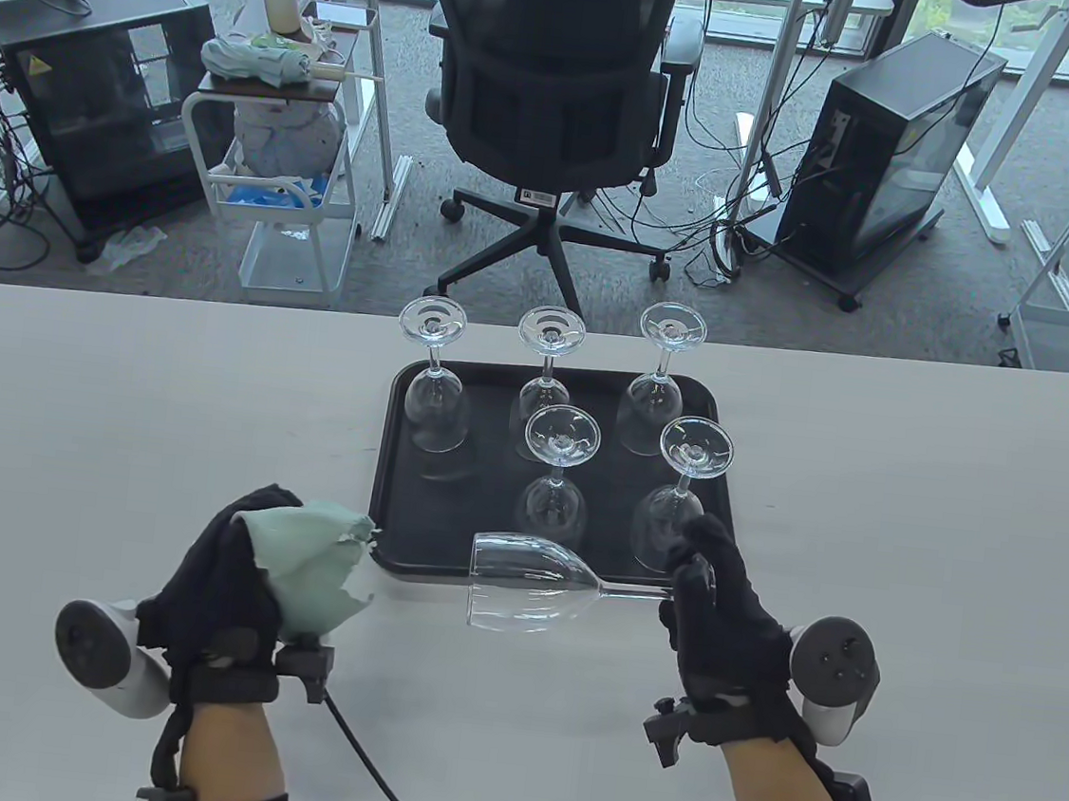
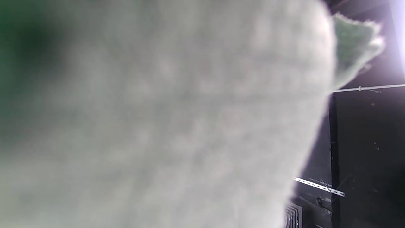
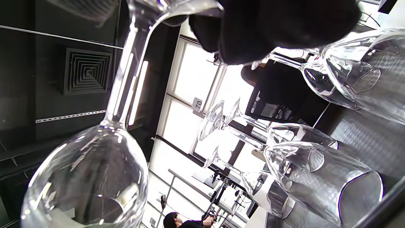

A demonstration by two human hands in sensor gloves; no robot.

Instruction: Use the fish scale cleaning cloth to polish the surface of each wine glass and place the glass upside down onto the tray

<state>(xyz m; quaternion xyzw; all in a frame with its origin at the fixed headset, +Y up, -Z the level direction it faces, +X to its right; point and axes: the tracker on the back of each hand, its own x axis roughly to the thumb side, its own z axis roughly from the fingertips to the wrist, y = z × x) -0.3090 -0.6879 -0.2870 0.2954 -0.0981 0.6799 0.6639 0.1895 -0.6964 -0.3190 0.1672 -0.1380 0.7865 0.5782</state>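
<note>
Right hand point(image 1: 721, 621), lower right of the table view, has its fingers point(image 1: 692, 579) curled round the stem of a wine glass point(image 1: 524, 595), pinching it near the foot. That glass lies on its side in the air, bowl pointing left, mouth over the near edge of the black tray point(image 1: 394, 462), just above the tabletop point(image 1: 115, 395). In the right wrist view the same glass fills the lower left, bowl close to the lens, stem running up to the dark gloved fingers at the top.

Left hand point(image 1: 220, 577), lower left, has its fingers closed on the bunched pale green cleaning cloth point(image 1: 316, 568), which sits just left of the glass's mouth, not touching it. The left wrist view is almost all blurred cloth.

On the tray, 5 glasses stand upside down: 3 in the back row point(image 1: 547, 373), 2 in front point(image 1: 560, 480), the right front one just behind the right hand's fingers.
</note>
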